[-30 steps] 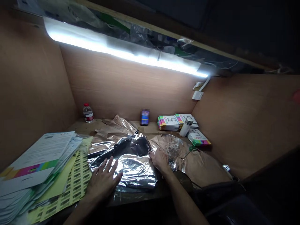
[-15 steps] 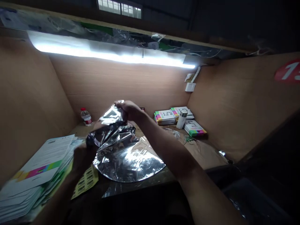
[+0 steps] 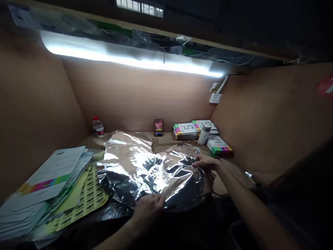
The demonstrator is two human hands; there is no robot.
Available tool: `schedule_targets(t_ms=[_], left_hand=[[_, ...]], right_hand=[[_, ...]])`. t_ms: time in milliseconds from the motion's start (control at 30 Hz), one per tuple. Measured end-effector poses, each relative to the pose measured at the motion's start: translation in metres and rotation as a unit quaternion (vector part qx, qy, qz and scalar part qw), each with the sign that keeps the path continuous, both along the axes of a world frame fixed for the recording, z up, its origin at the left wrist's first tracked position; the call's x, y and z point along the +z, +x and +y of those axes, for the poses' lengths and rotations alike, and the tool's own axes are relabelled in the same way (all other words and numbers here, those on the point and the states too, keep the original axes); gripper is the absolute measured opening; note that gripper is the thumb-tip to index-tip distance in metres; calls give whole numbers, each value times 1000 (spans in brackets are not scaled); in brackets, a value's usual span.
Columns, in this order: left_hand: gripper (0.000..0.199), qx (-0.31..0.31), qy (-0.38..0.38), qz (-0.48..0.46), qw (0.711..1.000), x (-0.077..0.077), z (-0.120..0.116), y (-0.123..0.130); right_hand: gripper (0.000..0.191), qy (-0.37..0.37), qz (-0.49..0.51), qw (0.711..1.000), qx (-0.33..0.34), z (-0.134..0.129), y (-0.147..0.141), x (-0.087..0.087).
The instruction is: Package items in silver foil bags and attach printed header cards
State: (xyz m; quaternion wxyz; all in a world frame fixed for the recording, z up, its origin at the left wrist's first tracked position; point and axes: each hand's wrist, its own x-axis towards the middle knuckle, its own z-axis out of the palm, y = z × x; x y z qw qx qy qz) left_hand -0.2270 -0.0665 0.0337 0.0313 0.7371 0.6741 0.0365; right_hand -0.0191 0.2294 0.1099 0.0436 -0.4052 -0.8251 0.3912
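A large, flat silver foil balloon (image 3: pixel 130 163), crinkled and with rounded edges, lies spread over the worktop. At its front edge, my left hand (image 3: pixel 149 205) has its fingers closed over the foil, with the thumb side partly hidden. Toward the right end, my right hand (image 3: pixel 206 162) pinches the foil, and creases run out from the fingertips. Left of the balloon is a yellow sheet of printed labels (image 3: pixel 90 194), partly under other papers.
Stacked printed sheets (image 3: pixel 49 177) cover the left side. At the back stand a red-capped bottle (image 3: pixel 98 127), a phone (image 3: pixel 158 127) and a white flask (image 3: pixel 204 134) beside stacked printed packs (image 3: pixel 185 130). Board walls enclose the worktop under a strip light (image 3: pixel 135 62).
The bunched, lifted foil now lies spread flat. My right hand has moved from the upper left down to the right; my left hand has moved right to the front edge. The phone is uncovered.
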Motion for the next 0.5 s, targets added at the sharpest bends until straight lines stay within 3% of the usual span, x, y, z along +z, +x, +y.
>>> schedule_targets(t_ms=[67,167,267,333,400,433,500], left_hand=[[34,-34,-30,1,999,-10,32,35],[32,-73,-19,-11,997,-11,72,75],[30,-100,-20,-26,994,-15,93,114],[29,-121,-23,-34,992,-19,98,134],[23,-151,-41,-56,986,-17,98,136],[18,-136,-45,-86,986,-11,96,125],[19,-34,-26,-166,985,13,86,78]], right_hand=[[37,72,-32,996,-51,7,-3,-5],[56,194,-43,973,-113,4,-21,-14],[58,292,-91,947,-96,-8,-35,-45],[57,302,-153,939,-59,-10,-38,-72],[58,280,-196,939,-26,-6,-35,-97],[59,274,-204,940,-14,-2,-33,-107],[59,279,-206,938,1,7,-29,-120]])
